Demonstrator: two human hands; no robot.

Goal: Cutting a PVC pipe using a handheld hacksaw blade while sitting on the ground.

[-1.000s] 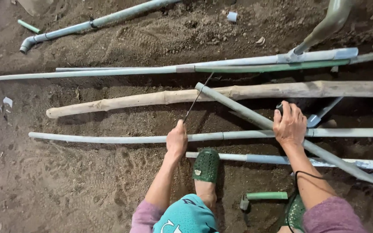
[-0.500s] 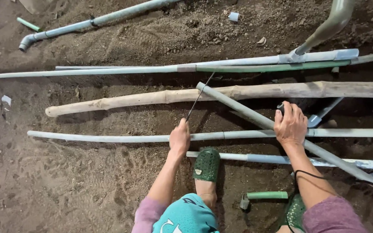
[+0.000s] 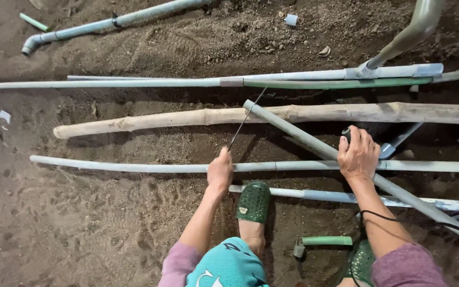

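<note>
So my left hand (image 3: 220, 172) is down in the middle of the frame, closed around the near end of a thin blade (image 3: 246, 119), looks like a bare hacksaw blade or a stiff wire, hard to tell which. It runs up and to the right from my fist and its far tip sits right at the cut end of the slanted gray pipe (image 3: 314, 146). That pipe goes diagonally from the center of the frame down to the lower right, lying over the long pale pipe (image 3: 134, 167) that crosses the whole frame left to right.

My right hand (image 3: 358, 155) is right of center, palm down and clamped onto the slanted pipe, fingers wrapped over it. There's something small and dark under the fingertips, can't make out what it is.

Above all that there's a wooden pole (image 3: 187, 118) lying across the middle, and above it a long gray-and-green pipe run (image 3: 197, 82) with a fitting at the upper right. Another pipe with an elbow (image 3: 96, 25) sits at the upper left.

Bottom center, my foot in a green clog (image 3: 253, 201) is planted on a bluish pipe (image 3: 336, 196). A short green pipe piece (image 3: 325, 241) lies just right of it. All of it's on loose brown dirt (image 3: 81, 228).
</note>
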